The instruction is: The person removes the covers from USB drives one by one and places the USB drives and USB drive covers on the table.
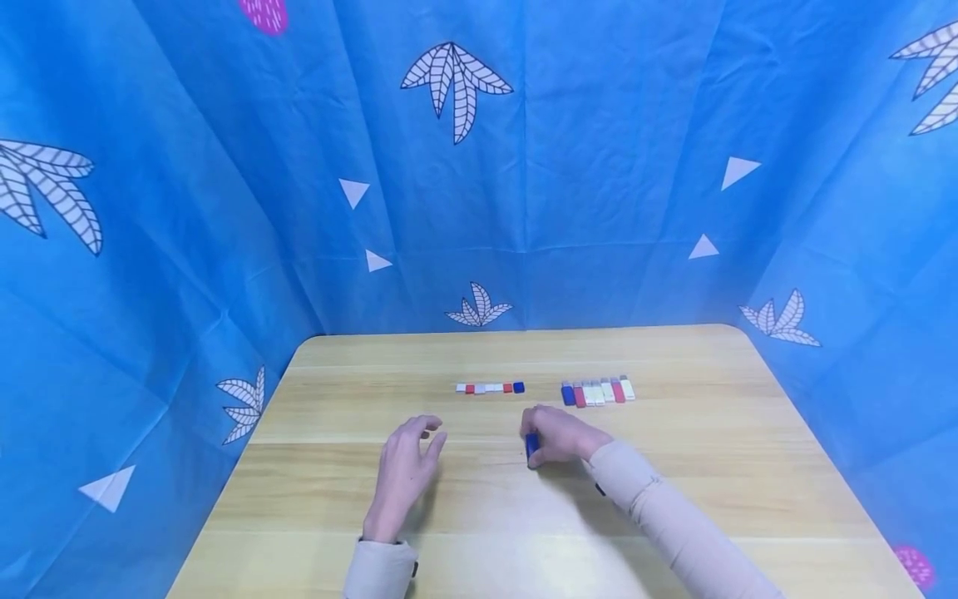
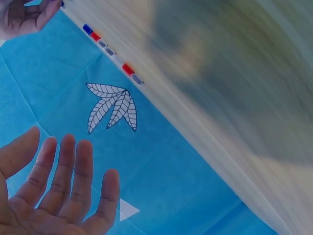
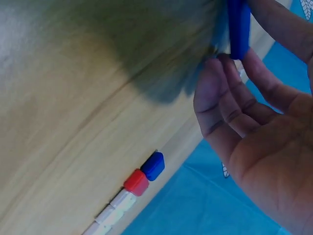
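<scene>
Above the middle of the wooden table, my right hand [image 1: 560, 433] pinches a small blue oblong USB stick [image 1: 532, 446] between thumb and fingertips. In the right wrist view the blue USB stick [image 3: 239, 29] stands on end, its upper part cut off by the frame. My left hand [image 1: 407, 466] hovers to the left with relaxed, parted fingers and holds nothing; its palm shows in the left wrist view. Beyond the hands lies a row of short blue, red and white caps [image 1: 481, 388]. To the right of it is a row of longer blue, red and white sticks [image 1: 595, 393].
The light wooden table [image 1: 314, 482] has rounded far corners. Blue curtains [image 1: 479, 191] with leaf prints hang behind it and along both sides. Both rows lie toward the table's far edge, with a gap between them.
</scene>
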The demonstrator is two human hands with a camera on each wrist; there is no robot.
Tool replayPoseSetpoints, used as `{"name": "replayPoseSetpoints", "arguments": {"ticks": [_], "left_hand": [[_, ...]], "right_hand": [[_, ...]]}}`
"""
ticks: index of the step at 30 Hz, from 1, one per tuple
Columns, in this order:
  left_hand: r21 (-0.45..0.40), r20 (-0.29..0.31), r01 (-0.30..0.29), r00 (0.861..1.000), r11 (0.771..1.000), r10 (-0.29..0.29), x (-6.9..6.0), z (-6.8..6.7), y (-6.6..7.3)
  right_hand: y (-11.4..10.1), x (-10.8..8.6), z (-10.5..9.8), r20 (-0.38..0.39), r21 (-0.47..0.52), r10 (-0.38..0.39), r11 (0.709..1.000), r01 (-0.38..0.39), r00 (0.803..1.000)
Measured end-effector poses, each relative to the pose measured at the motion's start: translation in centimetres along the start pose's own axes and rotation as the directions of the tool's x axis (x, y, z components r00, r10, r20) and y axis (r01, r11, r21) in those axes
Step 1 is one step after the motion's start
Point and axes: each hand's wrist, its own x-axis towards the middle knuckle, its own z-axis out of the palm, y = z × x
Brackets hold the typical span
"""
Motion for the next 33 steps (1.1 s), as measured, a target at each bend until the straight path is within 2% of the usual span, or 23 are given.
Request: {"name": "replayPoseSetpoints", "arguments": {"ticks": [5, 11, 15, 19, 28, 31, 33], "left_hand": [[-0.010, 0.000, -0.004, 1.000, 1.000, 0.004, -0.1, 0.3, 0.2], [-0.018, 0.009, -0.023, 1.000, 1.000, 0.023, 0.0, 0.5, 0.8], [-0.024, 0.004, -0.046, 0.999, 0.999, 0.046, 0.3, 0.7, 1.3], [-0.037, 0.017, -0.077, 0.997, 0.996, 0.078, 0.5, 1.0, 2.0], [-0.074, 0.031, -0.142, 0.989, 0.987, 0.145, 1.6, 1.5, 4.4], [-0.105, 0.027, -0.167, 0.985, 0.980, 0.171, 2.1, 1.4, 5.5], [-0.128, 0.029, -0.184, 0.982, 0.975, 0.189, 2.4, 1.4, 6.2]], "right_hand": [[0.6, 0.0, 0.0, -0.027, 0.165, 0.035, 0.986, -0.030, 0.999], [1.1, -0.2, -1.7, -0.108, 0.295, 0.029, 0.956, 0.005, 0.994], [0.7, -0.6, -3.6, -0.155, 0.323, 0.006, 0.946, 0.044, 0.988], [0.1, -1.2, -5.0, -0.203, 0.308, -0.024, 0.947, 0.087, 0.979], [-2.5, -2.8, -7.1, -0.297, 0.310, -0.031, 0.942, 0.128, 0.954], [-3.2, -3.2, -7.3, -0.294, 0.376, -0.027, 0.916, 0.142, 0.956], [-3.4, -3.5, -7.4, -0.284, 0.443, -0.013, 0.885, 0.143, 0.959]]}}
